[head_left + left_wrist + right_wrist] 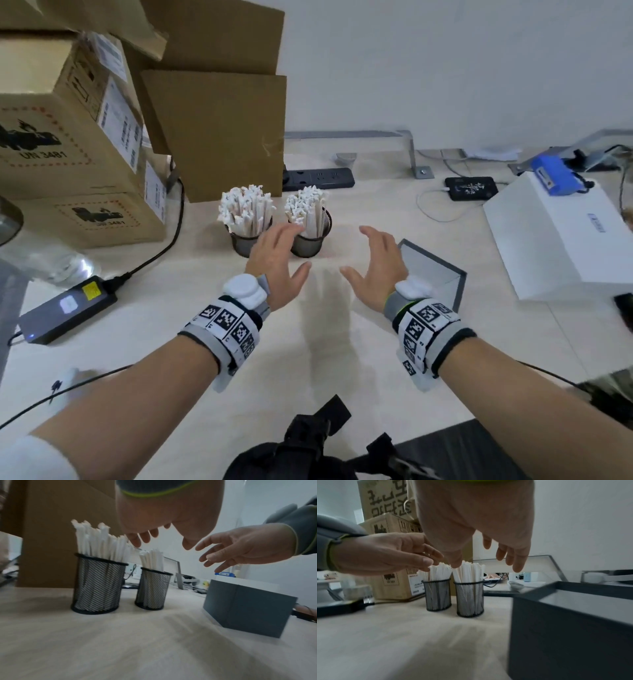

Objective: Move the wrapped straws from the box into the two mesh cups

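Left hand (pixel 276 261) and right hand (pixel 376 265) are hovering, fingers spread, gripping nothing, near two round black mesh cups (pixel 306 241) bristling with paper-wrapped straws (pixel 246 208); grey rectangular box (pixel 434 274) right of cups.

Grey wristbands (pixel 222 337) edged in lime green, white panels of black square-code markers, a white camera pod (pixel 244 289) on each wrist, thin black cables (pixel 85 380) trailed back

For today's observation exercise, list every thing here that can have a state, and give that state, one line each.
Left hand: open, holding nothing, above the table.
Right hand: open, holding nothing.
Left cup: upright, packed with wrapped straws.
Right cup: upright, holding straws.
Grey box: open at the top; no straws visible inside.
Power brick: small light on.
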Available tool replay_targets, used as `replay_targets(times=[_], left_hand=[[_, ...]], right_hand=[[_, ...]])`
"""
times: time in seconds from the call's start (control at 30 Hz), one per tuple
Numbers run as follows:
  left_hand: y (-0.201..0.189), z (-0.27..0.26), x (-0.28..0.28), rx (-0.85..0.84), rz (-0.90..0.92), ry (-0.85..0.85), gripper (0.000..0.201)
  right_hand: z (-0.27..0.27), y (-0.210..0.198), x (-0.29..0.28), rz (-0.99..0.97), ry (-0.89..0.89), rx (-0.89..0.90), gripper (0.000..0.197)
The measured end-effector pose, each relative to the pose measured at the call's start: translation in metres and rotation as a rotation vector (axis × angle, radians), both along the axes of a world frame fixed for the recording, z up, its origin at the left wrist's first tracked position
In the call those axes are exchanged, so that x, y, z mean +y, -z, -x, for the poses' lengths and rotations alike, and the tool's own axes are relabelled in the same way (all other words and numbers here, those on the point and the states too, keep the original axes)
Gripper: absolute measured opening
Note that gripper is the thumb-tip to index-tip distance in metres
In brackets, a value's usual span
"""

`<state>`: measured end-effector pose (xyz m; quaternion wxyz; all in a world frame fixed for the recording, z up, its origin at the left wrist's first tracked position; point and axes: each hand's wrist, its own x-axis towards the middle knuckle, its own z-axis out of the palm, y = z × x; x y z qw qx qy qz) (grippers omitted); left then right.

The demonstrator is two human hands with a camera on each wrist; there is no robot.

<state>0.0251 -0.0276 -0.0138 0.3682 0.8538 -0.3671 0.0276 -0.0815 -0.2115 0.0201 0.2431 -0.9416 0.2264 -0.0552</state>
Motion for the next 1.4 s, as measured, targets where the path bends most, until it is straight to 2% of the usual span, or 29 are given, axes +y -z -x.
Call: replay_targets(times=[0.13, 0.23, 0.33, 0.4, 0.53, 0.67, 0.8, 1.13, 1.23, 1.4], left_hand=[[0.016, 0.014, -0.008, 0.079, -0.201, 0.145, 0.055], [0.020, 0.022, -0.008, 0.210, -0.478, 0.147, 0.055], [0.020, 0.026, -0.004, 0.278, -0.737, 0.180, 0.055], [0.020, 0.029, -0.002, 0.305, -0.812, 0.198, 0.055], [0.020, 0.037, 0.002, 0.347, -0.870, 0.164, 0.056], [0.018, 0.049, 0.000, 0.385, -0.912, 0.131, 0.055], [0.020, 0.065, 0.001, 0.418, -0.924, 0.066, 0.054], [0.014, 0.079, 0.004, 0.445, -0.947, -0.016, 0.054], [0.002, 0.076, 0.000, 0.426, -0.973, -0.010, 0.055], [-0.033, 0.052, -0.018, 0.309, -0.961, 0.020, 0.058]], right_hand=[[0.046, 0.009, -0.012, 0.032, 0.066, 0.208, 0.078], [0.072, 0.017, -0.014, 0.082, 0.053, 0.351, 0.070], [0.076, 0.025, -0.020, 0.073, 0.053, 0.378, 0.054], [0.069, 0.032, -0.028, 0.043, 0.088, 0.332, 0.045], [0.055, 0.040, -0.042, 0.209, -0.065, 0.342, 0.028], [0.046, 0.041, -0.059, 0.272, -0.265, 0.278, 0.036], [0.020, 0.041, -0.072, 0.271, -0.374, 0.330, 0.033], [-0.022, 0.039, -0.074, 0.301, -0.370, 0.341, 0.035], [-0.019, 0.038, -0.077, 0.236, -0.370, 0.347, 0.039], [-0.017, 0.020, -0.090, 0.155, -0.331, 0.213, 0.035]])
